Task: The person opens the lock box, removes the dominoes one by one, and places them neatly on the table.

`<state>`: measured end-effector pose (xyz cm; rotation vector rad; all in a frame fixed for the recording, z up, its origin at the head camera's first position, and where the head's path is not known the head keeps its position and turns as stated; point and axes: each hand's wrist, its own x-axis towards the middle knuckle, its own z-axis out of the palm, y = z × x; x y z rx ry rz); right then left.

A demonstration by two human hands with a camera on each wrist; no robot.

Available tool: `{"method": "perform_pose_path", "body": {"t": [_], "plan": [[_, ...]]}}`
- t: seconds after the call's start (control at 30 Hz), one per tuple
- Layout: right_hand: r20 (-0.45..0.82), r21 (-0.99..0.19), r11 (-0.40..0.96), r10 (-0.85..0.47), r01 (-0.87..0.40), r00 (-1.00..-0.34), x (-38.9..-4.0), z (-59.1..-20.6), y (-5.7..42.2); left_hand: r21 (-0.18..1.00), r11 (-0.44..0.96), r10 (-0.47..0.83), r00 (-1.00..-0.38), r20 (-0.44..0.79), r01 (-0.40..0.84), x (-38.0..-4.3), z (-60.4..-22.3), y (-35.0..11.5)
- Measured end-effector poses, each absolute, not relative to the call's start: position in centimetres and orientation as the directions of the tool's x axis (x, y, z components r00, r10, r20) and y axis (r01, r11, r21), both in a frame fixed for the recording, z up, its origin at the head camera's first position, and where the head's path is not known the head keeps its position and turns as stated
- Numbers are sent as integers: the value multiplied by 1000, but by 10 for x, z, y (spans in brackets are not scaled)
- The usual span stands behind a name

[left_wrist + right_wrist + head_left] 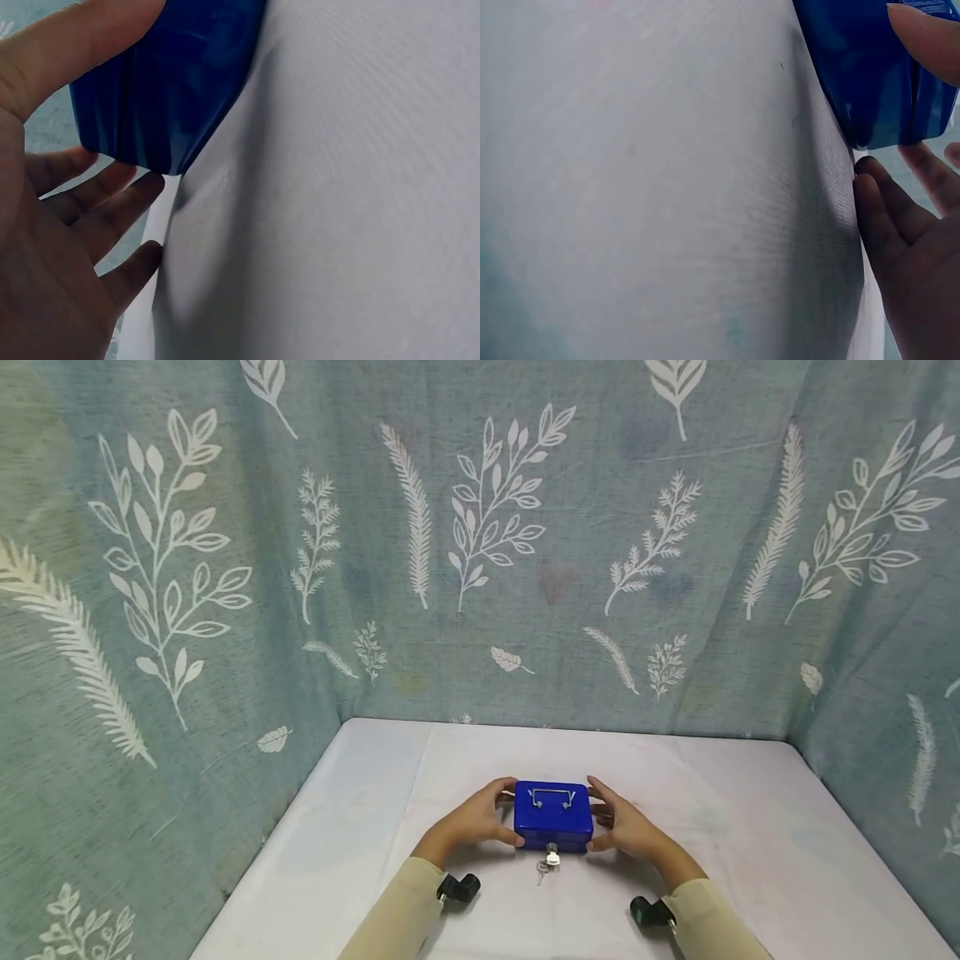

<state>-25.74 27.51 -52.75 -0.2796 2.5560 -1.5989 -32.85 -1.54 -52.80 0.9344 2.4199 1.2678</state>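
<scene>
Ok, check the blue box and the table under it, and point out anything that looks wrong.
Nothing much stands out: the blue box sits upright, its lid looks closed, and keys hang at its front. The one slight oddity is a faint greenish patch on the white table; stain or print, I can't tell.

The blue box is cut off in 2 wrist views.

The box in the grip gleams deep blue, its handle silvery; beneath it, white tablecloth; beyond, grey-green curtain with a leafy white pattern.
</scene>
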Motion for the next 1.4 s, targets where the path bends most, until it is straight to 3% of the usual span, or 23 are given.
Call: {"method": "perform_pose_path", "body": {"t": [0.3,0.57,0.8,1.23,1.4], "plan": [[-4,-921,378,-240,-90,-971,-254,-528,281,787,466,635,-772,20,403,-326,-525,-16],[5,-941,320,-313,-110,-950,-256,-519,284,843,409,639,-769,7,348,-330,-520,-20],[-49,-957,286,-342,-54,-938,-260,-515,291,859,370,669,-743,19,354,-337,-521,-20],[-50,-977,213,-200,7,-978,-270,-523,292,883,276,652,-749,119,381,-345,-522,-13],[-72,-980,197,-167,38,-983,-274,-522,289,910,242,656,-748,102,336,-351,-529,-12]]}}
